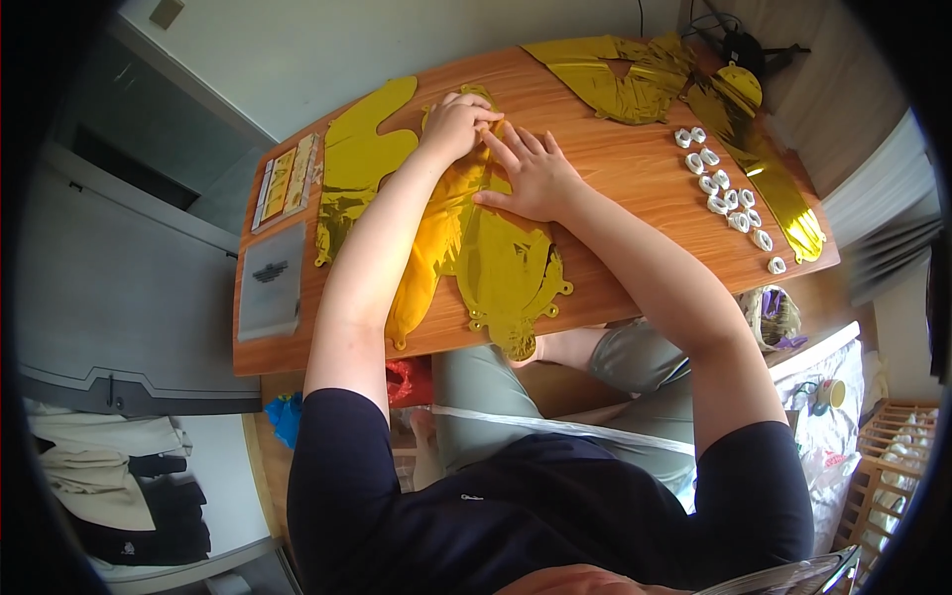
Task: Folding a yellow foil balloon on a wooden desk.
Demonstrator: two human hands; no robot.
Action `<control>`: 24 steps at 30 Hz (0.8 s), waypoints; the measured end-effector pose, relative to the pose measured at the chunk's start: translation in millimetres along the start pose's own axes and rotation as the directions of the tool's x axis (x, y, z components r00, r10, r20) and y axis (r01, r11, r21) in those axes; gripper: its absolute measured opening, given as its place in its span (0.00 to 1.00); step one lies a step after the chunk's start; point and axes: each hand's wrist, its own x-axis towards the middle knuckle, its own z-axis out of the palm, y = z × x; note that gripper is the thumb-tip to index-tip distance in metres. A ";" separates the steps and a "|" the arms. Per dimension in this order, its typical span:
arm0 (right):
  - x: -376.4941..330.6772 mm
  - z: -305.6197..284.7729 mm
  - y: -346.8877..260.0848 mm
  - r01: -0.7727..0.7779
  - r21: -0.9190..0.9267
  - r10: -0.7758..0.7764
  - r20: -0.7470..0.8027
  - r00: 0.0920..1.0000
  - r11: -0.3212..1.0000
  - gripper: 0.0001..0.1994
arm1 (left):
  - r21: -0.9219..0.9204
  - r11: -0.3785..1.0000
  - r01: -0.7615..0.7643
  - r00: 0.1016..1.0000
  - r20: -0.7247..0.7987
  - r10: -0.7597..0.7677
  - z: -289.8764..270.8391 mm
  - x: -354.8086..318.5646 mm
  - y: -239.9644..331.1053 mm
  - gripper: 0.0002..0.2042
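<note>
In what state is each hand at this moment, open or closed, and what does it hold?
Left hand: fingers curled at the gold foil; whether it grips cannot be told.
Right hand: open, fingers spread over the foil, holding nothing visible.

At the lower left, beige and black clothes (109,486) lie below a grey cabinet door (129,278), and a blue plastic bag (285,418) is near the wooden floor (256,451). At the right side there are a woven basket (785,317), a grey curtain (897,260), a paper cup (835,394) and a slatted wooden rack (861,461). On the upper left wall (297,50) there is a small square plate (167,13).
</note>
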 end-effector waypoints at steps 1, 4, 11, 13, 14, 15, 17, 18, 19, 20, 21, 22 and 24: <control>-0.7 0.9 1.9 -0.003 -0.024 0.003 -0.007 1.000 1.000 0.52 | 0.008 1.000 0.016 1.000 0.016 -0.016 2.0 1.7 0.6 0.13; -1.1 4.0 8.4 -0.005 -0.031 0.005 0.002 1.000 1.000 0.52 | 0.000 0.998 0.062 0.996 0.063 -0.062 8.8 8.8 2.2 0.14; 3.4 8.4 5.3 -0.006 -0.010 0.006 0.033 0.999 1.000 0.52 | -0.651 0.759 -0.015 0.989 -0.119 -0.082 -6.9 2.7 20.8 0.17; 2.1 6.7 14.8 -0.039 -0.027 0.041 0.103 0.994 0.999 0.52 | -0.541 0.815 -0.209 0.957 -0.283 0.058 -35.8 -13.8 67.9 0.11; 5.8 5.9 14.6 -0.017 -0.045 0.024 0.146 0.989 0.999 0.51 | -0.536 0.771 -0.342 0.933 -0.292 0.211 -49.5 -28.5 81.8 0.09; 9.4 6.2 12.7 0.007 -0.061 0.004 0.189 0.982 0.998 0.50 | -0.466 0.748 -0.473 0.881 -0.269 0.389 -56.5 -45.5 88.5 0.07; 9.6 9.9 15.9 0.027 -0.136 -0.006 0.158 0.987 0.990 0.50 | -0.296 0.751 -0.590 0.804 -0.130 0.580 -73.5 -76.4 118.7 0.07; 11.8 13.0 13.0 0.056 -0.208 -0.030 0.127 0.991 0.976 0.49 | -0.346 0.769 -0.537 0.827 -0.035 0.561 -72.8 -91.4 126.3 0.07; 14.4 14.0 10.7 0.026 -0.125 -0.013 0.100 0.995 0.992 0.50 | -0.333 0.774 -0.539 0.823 -0.013 0.568 -71.8 -101.3 131.8 0.08; 12.5 15.0 9.9 0.025 -0.123 -0.013 0.103 0.995 0.992 0.50 | -0.320 0.776 -0.543 0.818 0.008 0.575 -71.0 -108.0 136.1 0.10; 8.7 7.7 3.6 0.010 -0.075 -0.003 0.084 0.996 0.997 0.50 | -0.321 0.779 -0.539 0.820 0.011 0.572 -70.5 -114.5 137.8 0.10; 6.6 2.5 -1.0 -0.006 -0.027 0.008 0.065 0.998 1.000 0.49 | -0.319 0.789 -0.525 0.823 0.045 0.566 -70.1 -119.5 139.2 0.11; 6.5 3.0 -0.8 -0.007 -0.032 0.008 0.061 0.998 0.999 0.50 | -0.319 0.795 -0.516 0.821 0.079 0.565 -70.1 -123.6 142.6 0.12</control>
